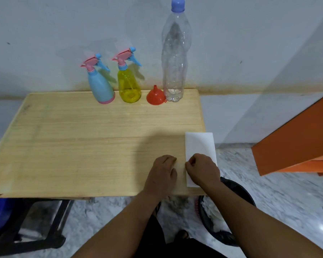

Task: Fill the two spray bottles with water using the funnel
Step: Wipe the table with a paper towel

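A blue spray bottle (101, 84) and a yellow spray bottle (129, 84) stand side by side at the back of the wooden table (73, 142), both with pink and blue trigger heads on. An orange funnel (155, 96) sits mouth down to their right. Beside it stands a tall clear plastic bottle (174, 58) with a blue cap and a little water at the bottom. My left hand (162, 172) rests on the table near the front edge, fingers curled under. My right hand (203, 169) lies on a white folded cloth (199, 144), fingers curled at its left edge.
The table backs onto a white wall. A black bin (231, 211) with white paper stands on the marble floor below the table's right front corner. An orange panel (296, 136) leans at the right. A dark stool frame (45, 220) is under the table's left.
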